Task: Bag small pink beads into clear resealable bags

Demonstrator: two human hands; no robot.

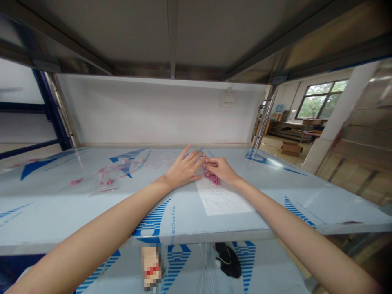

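While the left hand (183, 169) lies flat and spread, we see the right hand (221, 169) pinching a light, slippery clear plastic bag of small pink beads (212, 177) at twelve o'clock, best gripped by its rim.

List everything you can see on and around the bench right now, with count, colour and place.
pink beads: a small cluster, pink, on the table under the right hand
clear bags with pink pieces: several, exact count unclear, transparent with pink, table left of the hands
white sheet: one, white, on the table just nearer than the hands
table: one, pale film with blue print, under a metal shelf
cardboard box: one, brown, on the floor far right
black object with white cable: one, lower level under the table edge
left hand: open, fingers spread flat on the table
right hand: fingertips pinched by the beads
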